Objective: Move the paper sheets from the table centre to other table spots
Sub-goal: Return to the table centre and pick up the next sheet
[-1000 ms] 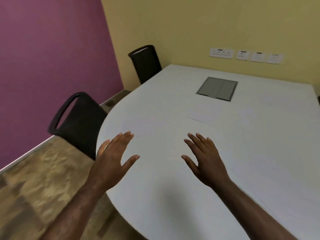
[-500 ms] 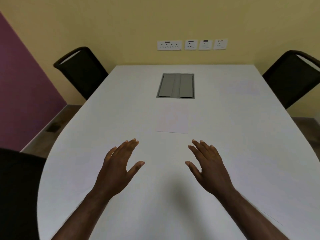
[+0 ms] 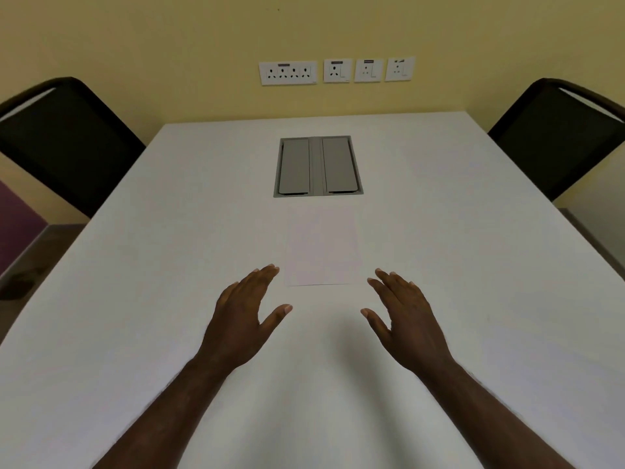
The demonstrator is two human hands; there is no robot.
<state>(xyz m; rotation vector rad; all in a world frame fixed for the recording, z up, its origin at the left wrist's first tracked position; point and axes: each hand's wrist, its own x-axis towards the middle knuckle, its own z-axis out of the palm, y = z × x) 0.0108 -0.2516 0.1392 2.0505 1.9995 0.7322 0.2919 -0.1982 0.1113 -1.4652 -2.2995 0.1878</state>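
Your hands have closed in: left hand (image 3: 241,319) and right hand (image 3: 407,319) hover open, empty, paper (image 3: 323,247) just past your fingertips (image 3: 272,269); reach on and slide it aside.

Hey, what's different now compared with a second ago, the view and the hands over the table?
The view swung right from the table's left corner to face the wall sockets squarely, bringing the paper sheet at the centre into view. Both hands moved forward; the left hand and right hand now flank its near edge. Both stay open and empty; nothing was grasped.
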